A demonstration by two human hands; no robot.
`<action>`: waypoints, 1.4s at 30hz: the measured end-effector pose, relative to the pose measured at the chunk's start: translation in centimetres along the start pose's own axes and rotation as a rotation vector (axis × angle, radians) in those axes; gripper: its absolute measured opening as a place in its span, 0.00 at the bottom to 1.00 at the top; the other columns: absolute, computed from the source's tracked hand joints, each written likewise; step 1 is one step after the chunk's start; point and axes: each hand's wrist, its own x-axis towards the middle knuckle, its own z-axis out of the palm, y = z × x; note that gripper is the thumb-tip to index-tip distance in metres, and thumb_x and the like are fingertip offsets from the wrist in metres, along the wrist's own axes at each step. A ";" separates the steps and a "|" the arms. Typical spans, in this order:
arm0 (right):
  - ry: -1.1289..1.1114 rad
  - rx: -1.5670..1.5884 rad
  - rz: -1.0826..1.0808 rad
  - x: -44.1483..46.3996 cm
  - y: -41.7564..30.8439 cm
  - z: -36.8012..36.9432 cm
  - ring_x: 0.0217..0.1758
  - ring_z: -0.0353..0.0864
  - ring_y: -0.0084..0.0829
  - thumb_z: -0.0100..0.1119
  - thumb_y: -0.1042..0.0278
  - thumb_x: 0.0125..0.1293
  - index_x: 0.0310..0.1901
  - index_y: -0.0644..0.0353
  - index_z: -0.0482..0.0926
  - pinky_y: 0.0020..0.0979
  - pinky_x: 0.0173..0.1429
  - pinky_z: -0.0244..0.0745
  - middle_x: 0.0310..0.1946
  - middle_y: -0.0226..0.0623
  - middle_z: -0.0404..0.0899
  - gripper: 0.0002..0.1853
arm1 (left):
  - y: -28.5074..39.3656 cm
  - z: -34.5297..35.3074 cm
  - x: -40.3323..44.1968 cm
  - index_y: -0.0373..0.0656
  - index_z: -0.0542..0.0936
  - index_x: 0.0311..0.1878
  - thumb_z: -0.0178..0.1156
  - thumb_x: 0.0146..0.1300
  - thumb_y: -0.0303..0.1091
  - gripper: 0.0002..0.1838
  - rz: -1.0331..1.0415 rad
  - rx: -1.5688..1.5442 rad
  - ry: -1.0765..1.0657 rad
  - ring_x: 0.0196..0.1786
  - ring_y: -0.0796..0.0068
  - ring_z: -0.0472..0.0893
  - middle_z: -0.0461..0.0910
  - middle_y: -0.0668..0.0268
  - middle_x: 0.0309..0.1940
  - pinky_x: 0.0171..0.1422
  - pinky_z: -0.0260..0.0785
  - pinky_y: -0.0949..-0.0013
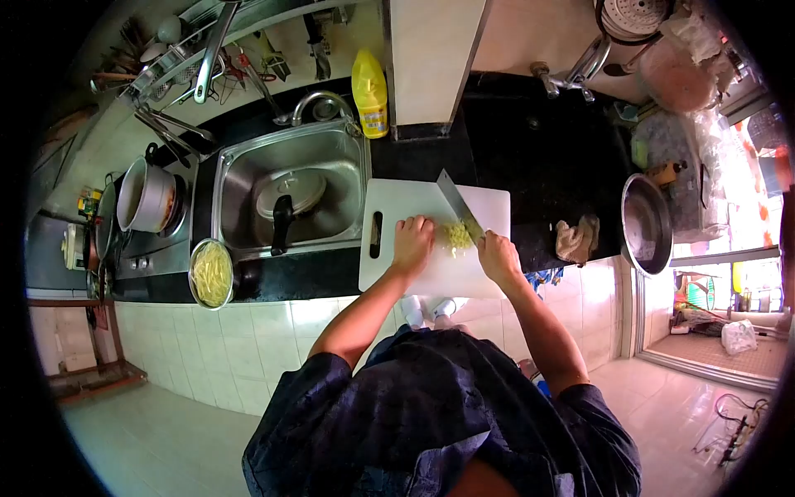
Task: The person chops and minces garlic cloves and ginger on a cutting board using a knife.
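A white cutting board (pixel 397 199) lies on the black counter in front of me. Finely chopped pale yellow-green pieces (pixel 457 235) form a small heap near its middle. My right hand (pixel 499 257) is closed around the handle of a kitchen knife (pixel 460 205). The broad blade slants up and left from that hand, passing along the right side of the heap. To the left of the pieces, my left hand (pixel 413 242) rests on the board with its fingers slightly bent and nothing visible in them.
A steel sink (pixel 224 199) with a lid (pixel 291 192) and a black-handled item is at left. A bowl of pale yellow shreds (pixel 212 275) sits at the counter edge. A yellow bottle (pixel 369 93), a cloth (pixel 577 240), a metal basin (pixel 648 225) and a pot (pixel 142 196) surround the workspace.
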 end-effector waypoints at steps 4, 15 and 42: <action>0.019 -0.002 -0.004 0.2 0.1 0.8 0.39 0.85 0.61 0.50 0.60 0.75 0.42 0.68 0.79 0.56 0.47 0.80 0.33 0.62 0.84 0.16 | 0.2 0.3 0.5 0.43 0.80 0.43 0.60 0.62 0.31 0.07 -0.077 0.061 -0.010 0.46 0.61 0.77 0.78 0.62 0.41 0.53 0.64 0.55; 0.014 0.015 -0.072 -0.7 -1.6 0.4 0.36 0.85 0.63 0.51 0.61 0.73 0.38 0.67 0.80 0.57 0.46 0.79 0.31 0.61 0.84 0.16 | -0.3 0.2 -0.7 0.45 0.81 0.43 0.60 0.64 0.33 0.06 -0.056 0.000 -0.070 0.46 0.61 0.77 0.78 0.63 0.38 0.53 0.63 0.54; 0.008 -0.004 -0.054 0.0 1.0 0.6 0.38 0.85 0.61 0.49 0.61 0.74 0.41 0.68 0.79 0.56 0.45 0.80 0.32 0.61 0.83 0.16 | 1.3 -0.7 -0.4 0.46 0.84 0.40 0.61 0.64 0.37 0.08 0.094 0.031 -0.108 0.50 0.63 0.75 0.79 0.65 0.40 0.57 0.62 0.56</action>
